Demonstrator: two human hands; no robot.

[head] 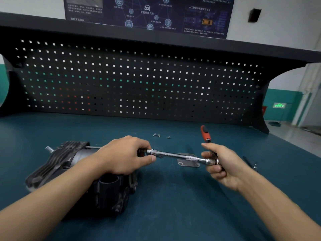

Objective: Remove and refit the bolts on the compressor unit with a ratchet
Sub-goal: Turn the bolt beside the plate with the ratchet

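A dark finned compressor unit (69, 164) lies on its side on the teal bench (173, 206), left of centre. My left hand (125, 155) lies over its right end, fingers curled round the socket end of a chrome extension bar (175, 156). The bar runs right to the head of a ratchet with a red and black handle (205, 133) pointing up and away. My right hand (220, 164) grips the ratchet at its head. Three loose bolts (160, 135) lie on the bench behind the bar.
A small metal plate with holes (188, 163) lies under the bar. A thin dark tool (250, 163) rests right of my right hand. A black pegboard (139, 80) walls the back of the bench, whose right edge drops to the floor.
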